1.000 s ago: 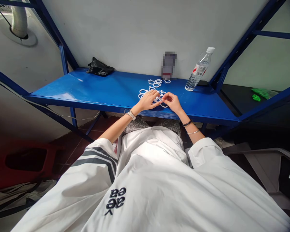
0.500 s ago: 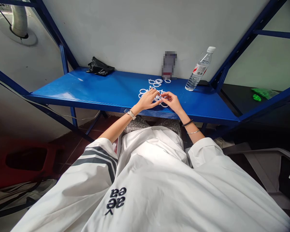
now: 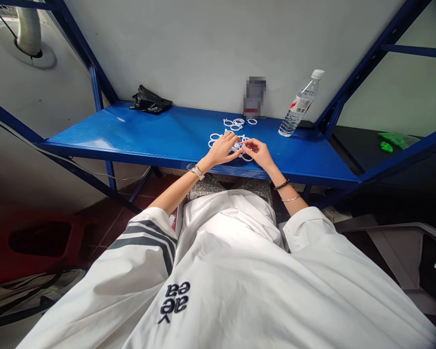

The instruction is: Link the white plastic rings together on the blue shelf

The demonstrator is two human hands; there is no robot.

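Observation:
My left hand and my right hand meet over the front part of a blue metal shelf. Both pinch a small white plastic ring between their fingertips. Several more white rings lie on the shelf just under and behind my hands. Another small cluster of white rings sits farther back near the wall. A watch is on my left wrist; a bead bracelet and a thin bangle are on my right.
A clear water bottle with a white cap leans at the back right. A crumpled black bag lies at the back left. A blurred dark object stands against the wall. Blue frame posts flank the shelf.
My hands have stayed in place; the fingers shifted slightly around the ring. Nothing else moved.

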